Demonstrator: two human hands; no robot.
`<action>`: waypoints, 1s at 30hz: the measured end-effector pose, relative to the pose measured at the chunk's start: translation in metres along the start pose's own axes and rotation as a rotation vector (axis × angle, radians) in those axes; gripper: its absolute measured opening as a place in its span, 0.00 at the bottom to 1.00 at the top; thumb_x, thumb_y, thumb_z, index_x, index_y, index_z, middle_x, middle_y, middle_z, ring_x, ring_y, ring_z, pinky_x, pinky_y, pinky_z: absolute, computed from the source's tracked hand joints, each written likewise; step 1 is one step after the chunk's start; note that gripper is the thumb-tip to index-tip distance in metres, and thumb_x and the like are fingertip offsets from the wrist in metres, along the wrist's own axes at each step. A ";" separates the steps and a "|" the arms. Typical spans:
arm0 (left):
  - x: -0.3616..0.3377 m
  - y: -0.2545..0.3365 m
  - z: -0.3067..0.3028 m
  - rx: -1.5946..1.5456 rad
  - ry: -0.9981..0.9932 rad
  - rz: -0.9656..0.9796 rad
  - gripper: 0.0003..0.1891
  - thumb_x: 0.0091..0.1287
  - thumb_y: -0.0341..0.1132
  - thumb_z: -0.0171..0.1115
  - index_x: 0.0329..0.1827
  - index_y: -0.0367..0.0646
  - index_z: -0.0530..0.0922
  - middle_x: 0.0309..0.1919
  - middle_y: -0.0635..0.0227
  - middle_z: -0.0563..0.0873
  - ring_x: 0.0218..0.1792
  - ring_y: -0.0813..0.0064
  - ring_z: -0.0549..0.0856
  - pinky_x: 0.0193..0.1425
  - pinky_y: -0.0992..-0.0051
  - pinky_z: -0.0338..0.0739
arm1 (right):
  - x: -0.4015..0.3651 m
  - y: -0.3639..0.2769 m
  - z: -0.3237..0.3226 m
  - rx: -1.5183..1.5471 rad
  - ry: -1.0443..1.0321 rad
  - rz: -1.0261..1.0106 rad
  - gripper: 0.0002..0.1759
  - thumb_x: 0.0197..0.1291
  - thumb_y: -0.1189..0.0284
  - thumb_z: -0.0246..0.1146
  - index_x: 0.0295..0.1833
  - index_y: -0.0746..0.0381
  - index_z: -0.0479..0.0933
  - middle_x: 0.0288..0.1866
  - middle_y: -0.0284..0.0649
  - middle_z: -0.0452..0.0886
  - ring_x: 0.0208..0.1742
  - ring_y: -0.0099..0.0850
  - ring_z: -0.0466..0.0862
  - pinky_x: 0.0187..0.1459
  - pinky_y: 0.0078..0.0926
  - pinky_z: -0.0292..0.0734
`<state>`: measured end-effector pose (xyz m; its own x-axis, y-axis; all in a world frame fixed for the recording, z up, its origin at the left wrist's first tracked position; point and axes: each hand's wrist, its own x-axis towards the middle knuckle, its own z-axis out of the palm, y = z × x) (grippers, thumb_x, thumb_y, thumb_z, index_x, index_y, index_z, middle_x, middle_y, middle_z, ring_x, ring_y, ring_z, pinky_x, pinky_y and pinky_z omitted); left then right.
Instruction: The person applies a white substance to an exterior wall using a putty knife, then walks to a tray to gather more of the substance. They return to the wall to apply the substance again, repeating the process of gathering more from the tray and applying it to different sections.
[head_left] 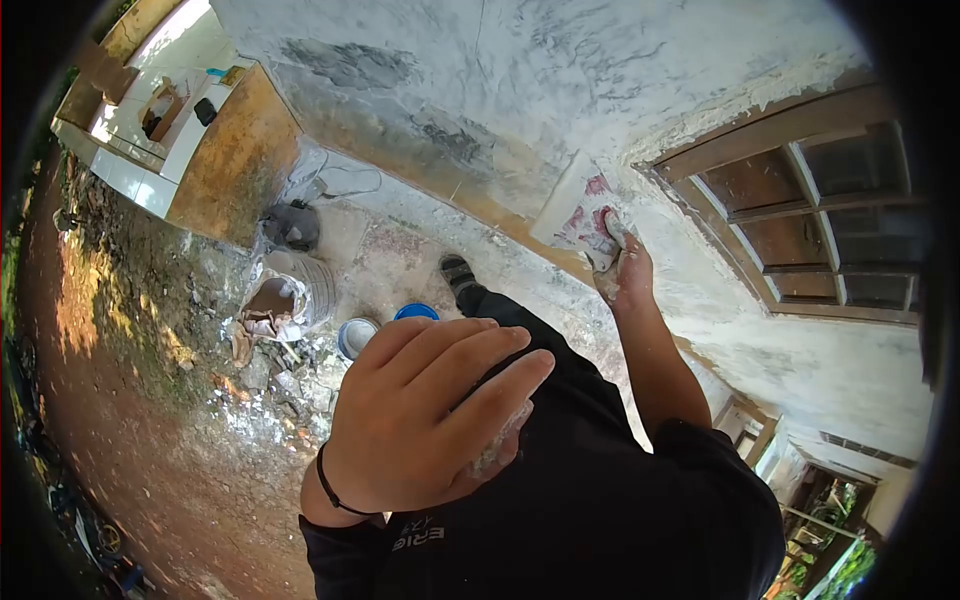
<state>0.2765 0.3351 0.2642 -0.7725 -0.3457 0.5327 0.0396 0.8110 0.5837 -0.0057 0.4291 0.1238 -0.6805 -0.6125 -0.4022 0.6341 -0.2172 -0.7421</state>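
My right hand (627, 268), dusted with white plaster, grips a flat white plaster spreader (572, 212) with pinkish-red patches. The thumb lies on its face, and its long edge is at the plastered wall (540, 100), left of the window. Close to the camera, my left hand (430, 415) is raised in front of my chest with its back toward me. Its fingers are loosely extended and slightly apart, with a dark band at the wrist. White residue shows on its underside; the palm is hidden, and no object is visible in it.
A wood-framed window (800, 215) is at the right. Below are an open sack (290, 295), a white tub (357, 337), a blue lid or container (416, 312) and a dark bag (291, 225). Rubble lies beside the sack. A tiled ledge (150, 190) holds small items.
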 end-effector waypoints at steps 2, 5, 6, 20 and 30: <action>0.008 -0.034 0.012 -0.008 0.037 -0.078 0.15 0.52 0.29 0.60 0.45 0.43 0.80 0.41 0.63 0.84 0.41 0.63 0.84 0.42 0.70 0.74 | 0.039 0.013 0.005 -0.037 -0.053 0.044 0.16 0.60 0.78 0.55 0.54 0.70 0.70 0.47 0.45 0.80 0.45 0.39 0.83 0.46 0.39 0.82; 0.018 -0.097 0.037 -0.098 0.103 -0.280 0.16 0.52 0.26 0.60 0.46 0.42 0.79 0.41 0.62 0.84 0.42 0.62 0.83 0.44 0.70 0.74 | 0.097 0.033 0.032 -0.303 -0.126 0.058 0.16 0.59 0.81 0.54 0.54 0.72 0.70 0.46 0.47 0.80 0.44 0.40 0.83 0.45 0.38 0.83; 0.015 -0.122 0.051 -0.151 0.143 -0.390 0.16 0.53 0.24 0.59 0.46 0.41 0.79 0.42 0.61 0.84 0.42 0.61 0.82 0.45 0.69 0.74 | 0.128 0.046 0.030 -0.366 -0.147 0.088 0.17 0.58 0.82 0.55 0.53 0.72 0.71 0.46 0.46 0.81 0.43 0.38 0.84 0.44 0.34 0.83; -0.132 -0.410 0.314 -0.663 0.453 -0.964 0.15 0.62 0.25 0.54 0.53 0.35 0.75 0.44 0.56 0.84 0.46 0.66 0.83 0.53 0.72 0.74 | 0.367 0.256 0.014 -1.710 -0.342 -0.464 0.16 0.51 0.79 0.59 0.47 0.72 0.75 0.38 0.44 0.83 0.39 0.28 0.81 0.43 0.25 0.74; -0.167 -0.435 0.403 -0.994 0.708 -0.988 0.15 0.65 0.27 0.52 0.55 0.35 0.73 0.46 0.53 0.82 0.49 0.62 0.82 0.55 0.70 0.73 | 0.435 0.315 0.032 -2.303 -0.547 -1.043 0.17 0.40 0.76 0.66 0.40 0.68 0.74 0.33 0.53 0.79 0.36 0.53 0.79 0.35 0.39 0.75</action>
<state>0.1327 0.2302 -0.3252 -0.3126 -0.9051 -0.2882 0.3233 -0.3866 0.8637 -0.0898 0.0701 -0.2680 -0.0487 -0.9966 0.0671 -0.9824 0.0599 0.1772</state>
